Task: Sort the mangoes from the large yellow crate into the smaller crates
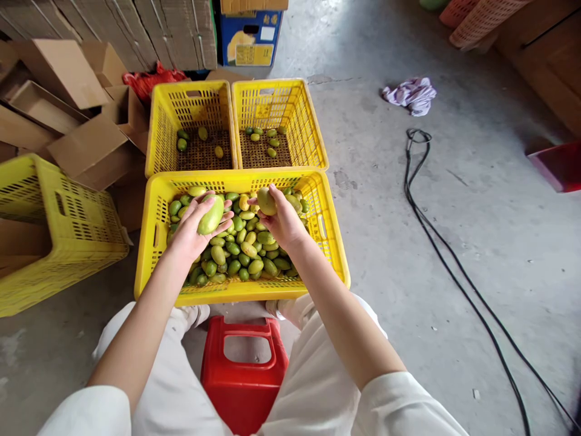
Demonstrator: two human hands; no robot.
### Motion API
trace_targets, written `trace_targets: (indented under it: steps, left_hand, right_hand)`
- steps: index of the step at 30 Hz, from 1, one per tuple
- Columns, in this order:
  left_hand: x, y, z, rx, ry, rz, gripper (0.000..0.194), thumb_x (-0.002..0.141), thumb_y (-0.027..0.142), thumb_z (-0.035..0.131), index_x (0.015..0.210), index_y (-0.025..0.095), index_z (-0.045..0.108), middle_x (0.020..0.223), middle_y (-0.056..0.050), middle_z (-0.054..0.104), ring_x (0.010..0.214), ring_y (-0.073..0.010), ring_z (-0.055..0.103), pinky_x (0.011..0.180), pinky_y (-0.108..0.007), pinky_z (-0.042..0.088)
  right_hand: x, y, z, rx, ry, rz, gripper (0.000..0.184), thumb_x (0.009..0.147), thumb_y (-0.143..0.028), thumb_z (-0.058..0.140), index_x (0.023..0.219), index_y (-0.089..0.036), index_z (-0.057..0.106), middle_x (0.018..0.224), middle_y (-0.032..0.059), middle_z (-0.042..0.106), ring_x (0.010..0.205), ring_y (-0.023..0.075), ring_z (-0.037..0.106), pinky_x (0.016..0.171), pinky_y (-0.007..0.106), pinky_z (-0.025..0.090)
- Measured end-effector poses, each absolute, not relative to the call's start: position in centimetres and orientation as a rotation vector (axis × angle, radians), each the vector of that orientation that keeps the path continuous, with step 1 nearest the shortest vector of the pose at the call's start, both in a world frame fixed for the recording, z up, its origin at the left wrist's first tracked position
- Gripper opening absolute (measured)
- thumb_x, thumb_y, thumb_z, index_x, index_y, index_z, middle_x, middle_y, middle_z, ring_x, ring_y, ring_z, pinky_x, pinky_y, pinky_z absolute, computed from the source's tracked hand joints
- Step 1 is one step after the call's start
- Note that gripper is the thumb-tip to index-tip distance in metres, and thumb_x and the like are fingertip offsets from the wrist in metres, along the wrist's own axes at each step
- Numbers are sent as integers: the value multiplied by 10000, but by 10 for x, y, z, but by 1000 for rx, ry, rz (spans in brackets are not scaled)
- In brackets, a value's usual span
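My left hand (193, 233) holds a pale green mango (211, 215), its fingers spread beneath the fruit. In my right hand (284, 221) is a second, duller green mango (267, 201), gripped between thumb and fingers. Both hands are above a large yellow plastic crate (236, 296), which is heaped with many green and yellowish mangoes (236, 248). Behind it stand two smaller-looking yellow crates side by side: the left crate (157, 130) has a few mangoes on its bottom, and the right crate (313, 136) has several.
A red plastic stool (245, 387) stands between my legs. Another yellow crate (59, 242) lies tilted at the left, near cardboard boxes (91, 148). A blue carton (249, 39) is at the back. On the floor at the right are a crumpled cloth (413, 95) and a black cable (447, 254).
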State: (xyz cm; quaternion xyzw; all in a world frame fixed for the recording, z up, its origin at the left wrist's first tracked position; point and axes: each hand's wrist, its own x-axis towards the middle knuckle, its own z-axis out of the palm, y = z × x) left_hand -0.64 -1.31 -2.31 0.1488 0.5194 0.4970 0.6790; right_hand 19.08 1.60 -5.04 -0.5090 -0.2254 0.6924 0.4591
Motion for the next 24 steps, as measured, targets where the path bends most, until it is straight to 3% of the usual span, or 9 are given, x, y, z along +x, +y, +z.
trace_targets:
  steps: [3,8,11,17,20,24]
  left_hand:
    - [-6,-14,-23,348,1166,1106,440,869,281,949,1215,256,678,1106,-67,884,870,-194,874,778,-257,703]
    - [-7,-11,-23,285,1175,1081,419,965,427,866,1296,217,720,1124,-110,884,835,-196,859,671,-229,687]
    - [-6,-8,-19,253,1174,1064,332,1032,446,783,1236,185,752,1132,-143,883,786,-189,837,634,-226,682]
    - [-7,-8,-16,234,1152,1085,270,1069,431,709,1123,172,759,1077,-152,875,722,-171,792,593,-218,634]
    - [-10,-9,-19,268,1134,1104,274,1035,439,749,1120,179,764,1005,-128,859,681,-160,749,575,-219,597]
    - [-10,-8,-21,273,1130,1125,254,1013,434,787,1084,193,748,957,-108,838,690,-156,733,575,-214,575]
  right_hand:
    - [191,18,-55,-1268,-493,1706,448,999,-677,853,1029,-289,632,939,11,793,683,159,653,577,260,560]
    - [190,17,-60,-1224,-521,1700,327,994,-539,850,1163,-319,676,963,-20,753,816,198,831,679,299,673]
    - [190,16,-57,-1208,-525,1721,356,961,-517,893,1148,-313,668,965,-13,768,835,205,844,707,309,698]
    - [189,13,-49,-1183,-497,1757,439,870,-312,982,1127,-295,626,952,-35,813,741,133,802,789,266,711]
    - [188,12,-49,-1198,-505,1761,413,909,-353,953,1106,-302,594,980,-42,833,714,132,796,708,253,680]
    - [187,14,-47,-1250,-526,1748,392,994,-575,855,1045,-300,580,1074,-13,869,730,149,795,570,227,568]
